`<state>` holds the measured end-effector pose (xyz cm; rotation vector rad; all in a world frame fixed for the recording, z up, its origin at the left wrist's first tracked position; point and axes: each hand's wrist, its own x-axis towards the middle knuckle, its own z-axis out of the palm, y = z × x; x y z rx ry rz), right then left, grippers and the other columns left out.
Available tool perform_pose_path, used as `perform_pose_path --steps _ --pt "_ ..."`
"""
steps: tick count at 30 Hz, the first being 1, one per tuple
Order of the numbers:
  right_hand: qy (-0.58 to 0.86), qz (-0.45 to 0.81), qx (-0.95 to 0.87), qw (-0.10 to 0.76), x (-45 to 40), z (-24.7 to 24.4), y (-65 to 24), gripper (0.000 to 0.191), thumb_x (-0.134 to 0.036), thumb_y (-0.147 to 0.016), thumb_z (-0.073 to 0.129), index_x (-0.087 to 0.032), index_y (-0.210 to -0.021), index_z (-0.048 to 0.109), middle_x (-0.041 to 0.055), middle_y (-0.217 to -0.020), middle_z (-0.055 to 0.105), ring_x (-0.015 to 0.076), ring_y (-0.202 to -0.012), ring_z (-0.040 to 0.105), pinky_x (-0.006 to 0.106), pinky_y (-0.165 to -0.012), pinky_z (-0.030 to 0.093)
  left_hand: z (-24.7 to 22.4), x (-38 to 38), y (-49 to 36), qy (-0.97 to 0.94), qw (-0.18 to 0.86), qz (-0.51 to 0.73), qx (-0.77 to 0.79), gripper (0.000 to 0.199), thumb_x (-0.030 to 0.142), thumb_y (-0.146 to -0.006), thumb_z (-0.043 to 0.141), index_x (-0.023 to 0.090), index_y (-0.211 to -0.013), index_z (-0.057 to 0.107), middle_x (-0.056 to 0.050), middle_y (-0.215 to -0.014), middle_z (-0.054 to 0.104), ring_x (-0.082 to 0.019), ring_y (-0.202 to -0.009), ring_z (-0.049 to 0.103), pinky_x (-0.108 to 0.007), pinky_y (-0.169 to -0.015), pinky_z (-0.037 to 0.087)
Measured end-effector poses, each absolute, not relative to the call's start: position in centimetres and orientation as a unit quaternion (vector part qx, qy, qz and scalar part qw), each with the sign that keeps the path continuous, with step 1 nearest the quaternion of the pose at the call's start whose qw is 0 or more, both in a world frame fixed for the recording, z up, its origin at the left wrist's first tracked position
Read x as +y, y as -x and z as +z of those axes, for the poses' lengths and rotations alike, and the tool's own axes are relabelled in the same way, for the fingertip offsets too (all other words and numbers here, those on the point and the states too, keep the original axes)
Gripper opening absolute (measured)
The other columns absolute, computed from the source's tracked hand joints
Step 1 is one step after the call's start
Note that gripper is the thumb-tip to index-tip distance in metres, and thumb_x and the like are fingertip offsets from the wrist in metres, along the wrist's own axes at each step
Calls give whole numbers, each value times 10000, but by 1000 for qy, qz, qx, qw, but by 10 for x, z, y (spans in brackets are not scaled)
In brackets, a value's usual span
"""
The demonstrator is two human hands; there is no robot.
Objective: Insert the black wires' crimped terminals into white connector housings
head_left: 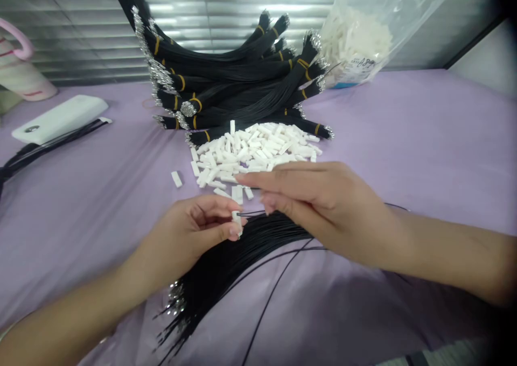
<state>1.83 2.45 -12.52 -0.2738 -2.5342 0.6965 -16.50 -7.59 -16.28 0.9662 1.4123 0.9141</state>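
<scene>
My left hand (194, 228) pinches a small white plastic connector (236, 218) between thumb and fingertips. My right hand (319, 204) holds a thin black wire (252, 213) whose end meets that connector, index finger stretched left over it. Beneath both hands lies a loose bundle of black wires (218, 271) with metal tips, fanned toward the front left. Just beyond the hands is a heap of white connectors (254, 147) on the purple cloth.
Stacked black wire bundles (234, 80) tied with yellow bands stand behind the heap. A clear bag of white connectors (359, 37) leans at the back right. A white box (60, 118) and black cables lie far left. One stray connector (176, 179) lies apart.
</scene>
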Motion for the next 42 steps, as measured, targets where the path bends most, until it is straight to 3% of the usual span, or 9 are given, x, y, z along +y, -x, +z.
perform_pose_path --steps 2,5,8,12,18,24,31,42 --pt "126 287 -926 209 20 -125 -21 250 -194 -915 445 -111 -1146 494 9 -772 603 85 -628 523 203 -563 391 -163 -75 168 -396 584 384 595 242 219 -729 712 174 -951 626 -7 -868 682 -99 -797 625 -195 -764 482" --pt "143 309 -926 165 15 -129 -20 149 -205 -899 437 -94 -986 482 21 -747 574 73 -537 429 208 -468 313 -161 -75 169 -379 598 388 590 233 205 -718 721 179 -935 642 -5 -876 696 -100 -808 631 -197 -768 484" --pt "109 296 -934 165 16 -134 -18 102 -169 -890 426 -106 -846 493 22 -745 540 67 -577 403 199 -519 326 -158 -74 168 -365 598 391 597 219 168 -711 720 163 -920 657 -1 -860 701 -87 -788 628 -187 -761 477" --pt "86 281 -941 166 22 -142 -15 132 -137 -868 455 -92 -803 560 27 -750 533 81 -670 445 207 -614 353 -156 -74 168 -365 604 381 598 222 162 -732 699 145 -951 670 -10 -814 697 -93 -772 625 -205 -757 471" --pt "120 286 -927 209 24 -151 -13 111 -111 -785 546 -93 -685 590 -10 -633 519 52 -599 440 186 -581 327 -158 -74 171 -401 581 376 601 169 190 -734 700 168 -902 706 -15 -811 705 -83 -747 620 -176 -725 467" --pt "142 303 -924 185 24 -151 -11 113 -128 -770 552 -101 -677 609 -14 -627 535 48 -596 439 181 -570 317 -159 -75 171 -432 566 360 603 166 242 -758 686 221 -921 711 13 -810 701 -75 -750 606 -158 -715 460" --pt "164 332 -913 174 26 -149 -9 143 -154 -783 534 -111 -656 582 -33 -623 527 34 -583 428 172 -558 308 -159 -76 170 -476 538 344 605 103 238 -778 657 158 -835 688 -6 -776 673 -92 -728 584 -182 -696 454" --pt "188 294 -928 132 21 -151 -3 164 -163 -809 506 -120 -670 582 -10 -636 544 70 -600 446 208 -575 309 -162 -75 168 -485 535 350 596 177 259 -813 622 169 -956 676 25 -745 654 -74 -705 568 -175 -677 440"
